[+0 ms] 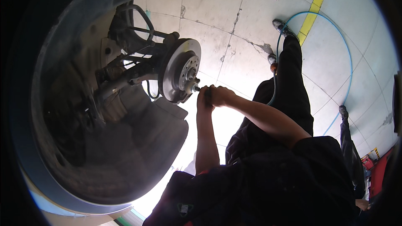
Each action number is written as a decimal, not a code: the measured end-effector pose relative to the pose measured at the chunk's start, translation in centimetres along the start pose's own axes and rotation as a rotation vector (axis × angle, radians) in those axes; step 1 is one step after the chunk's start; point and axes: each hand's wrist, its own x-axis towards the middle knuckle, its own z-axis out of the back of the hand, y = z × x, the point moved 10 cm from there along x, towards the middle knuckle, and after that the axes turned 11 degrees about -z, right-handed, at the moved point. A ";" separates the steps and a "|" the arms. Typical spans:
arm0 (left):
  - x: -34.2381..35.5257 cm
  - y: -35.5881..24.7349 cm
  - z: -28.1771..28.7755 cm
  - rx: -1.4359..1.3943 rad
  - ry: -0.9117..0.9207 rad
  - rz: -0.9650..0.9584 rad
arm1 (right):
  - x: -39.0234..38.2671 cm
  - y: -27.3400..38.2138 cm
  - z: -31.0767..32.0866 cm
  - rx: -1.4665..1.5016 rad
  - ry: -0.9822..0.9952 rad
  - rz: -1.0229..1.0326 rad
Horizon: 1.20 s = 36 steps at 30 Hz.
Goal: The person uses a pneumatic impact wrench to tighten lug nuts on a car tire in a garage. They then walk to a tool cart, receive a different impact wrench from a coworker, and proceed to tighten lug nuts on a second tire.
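Observation:
Both of my hands are closed together around a dark handheld tool [208,94], mostly hidden by my fingers. My left hand [202,101] wraps it on the side nearer the car, and my right hand [222,96] grips it from the right. The tool's narrow front end reaches a pale round piece [191,87] at the face of the wheel hub [190,69]. Around the hub is a bare metal brake disc [171,77], with no wheel on it. Its exact kind I cannot make out.
The dark wheel arch liner [138,150] curves around the left, with suspension arms [146,37] behind the disc. A blue hose [351,58] loops over the tiled floor by my legs. Another person's leg [346,138] stands at the right, near a red object [368,163].

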 end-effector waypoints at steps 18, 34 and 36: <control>-0.1 -4.1 -8.7 0.132 0.178 -0.219 | -2.8 0.9 4.9 0.150 -0.199 0.107; 6.6 0.4 -6.5 0.050 0.124 0.048 | 1.8 -2.4 6.7 0.186 -0.212 0.013; 7.6 1.1 -3.4 -0.033 0.122 0.157 | -0.5 -1.4 6.8 0.160 -0.037 -0.051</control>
